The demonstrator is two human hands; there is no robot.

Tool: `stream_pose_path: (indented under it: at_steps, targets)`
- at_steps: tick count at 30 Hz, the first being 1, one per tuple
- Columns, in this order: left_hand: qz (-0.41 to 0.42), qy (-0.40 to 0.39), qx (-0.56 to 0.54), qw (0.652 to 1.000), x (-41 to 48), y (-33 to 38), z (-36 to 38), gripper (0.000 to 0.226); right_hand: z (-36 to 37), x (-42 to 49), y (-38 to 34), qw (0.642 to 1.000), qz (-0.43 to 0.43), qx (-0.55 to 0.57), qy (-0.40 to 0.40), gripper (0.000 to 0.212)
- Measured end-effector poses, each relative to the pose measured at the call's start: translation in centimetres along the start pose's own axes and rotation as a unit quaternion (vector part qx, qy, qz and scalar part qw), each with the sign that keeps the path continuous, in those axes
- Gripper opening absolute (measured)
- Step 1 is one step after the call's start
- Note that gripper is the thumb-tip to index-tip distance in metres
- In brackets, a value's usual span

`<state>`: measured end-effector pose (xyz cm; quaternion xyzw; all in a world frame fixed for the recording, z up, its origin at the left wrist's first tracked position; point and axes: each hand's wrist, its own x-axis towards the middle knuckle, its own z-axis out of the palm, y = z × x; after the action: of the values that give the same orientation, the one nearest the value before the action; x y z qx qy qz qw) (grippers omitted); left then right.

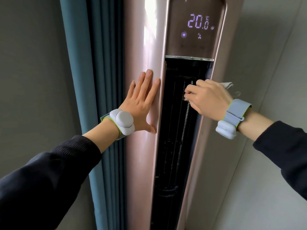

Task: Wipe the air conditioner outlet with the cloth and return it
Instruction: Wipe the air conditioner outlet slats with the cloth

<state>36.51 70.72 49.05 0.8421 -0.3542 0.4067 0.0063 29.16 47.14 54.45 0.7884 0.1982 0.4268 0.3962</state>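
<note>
— Sleeves [49, 171] nearest, dark ones. And your hands?
— My left hand [142, 100] lies flat, fingers spread, on the pink air conditioner [149, 47]. My right hand [209, 98] grips the cloth [226, 85].
— Where is the cloth?
— At the upper part of the dark outlet [176, 130], below the display [197, 22].

A plain grey wall [33, 63] fills the left side, a teal-blue curtain [78, 55] hangs just beside it in long vertical folds that darken toward the right, and a paler grey wall [274, 63] on the right, crossed by a faint slanting seam, lies in soft, even light.
</note>
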Motion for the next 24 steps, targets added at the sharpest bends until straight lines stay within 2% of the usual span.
stream_pose_path:
  at_steps: [18, 24]
  targets:
    - [-0.003, -0.007, 0.004, 1.0, 0.0, 0.3, -0.1, 0.163, 0.3, -1.7, -1.1, 0.999, -0.021, -0.003, -0.026, 0.005]
    - [-0.004, -0.008, 0.006, 1.0, 0.0, 0.2, -0.2, 0.162, 0.3, -1.4, -2.1, 0.999, -0.017, -0.007, -0.04, 0.011]
